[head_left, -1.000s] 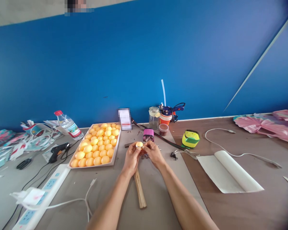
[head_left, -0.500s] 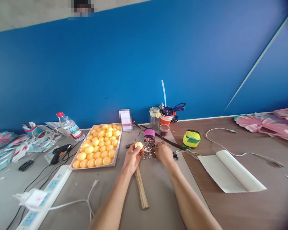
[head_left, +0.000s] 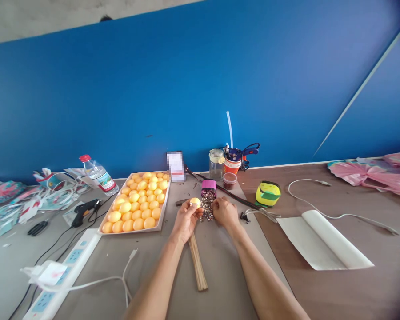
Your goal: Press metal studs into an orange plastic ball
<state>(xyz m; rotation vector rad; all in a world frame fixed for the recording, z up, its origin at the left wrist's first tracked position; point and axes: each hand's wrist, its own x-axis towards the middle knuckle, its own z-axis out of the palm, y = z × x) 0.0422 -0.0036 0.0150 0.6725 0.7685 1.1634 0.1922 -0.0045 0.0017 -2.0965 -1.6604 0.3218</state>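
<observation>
My left hand [head_left: 186, 220] grips a yellow-orange ball [head_left: 195, 202], like a table tennis ball, between thumb and fingers. Beside it lies a heap of small shiny metal pieces [head_left: 207, 209], spilled from the mouth of a purple container [head_left: 209, 185]. My right hand [head_left: 226, 212] is at the heap's right edge with its fingers bent together; whatever they hold is hidden. Under my left hand runs a wooden handle [head_left: 198, 264], and a dark bar [head_left: 182, 202] pokes out behind that hand, perhaps its hammer head. Many similar balls fill a shallow box [head_left: 162, 222] to the left.
Behind the heap stand a clear jar [head_left: 216, 163], a small lidded tub [head_left: 230, 180] and a cup of tools [head_left: 232, 166]. A yellow-green container [head_left: 268, 194] and white sheet [head_left: 326, 242] lie right. Leftward are a power strip [head_left: 65, 271], glue gun [head_left: 83, 211] and bottle [head_left: 102, 178].
The view has shifted slightly. My right hand's fingers have closed in at the heap's edge, and the metal pieces lie a little differently. My left hand keeps the ball.
</observation>
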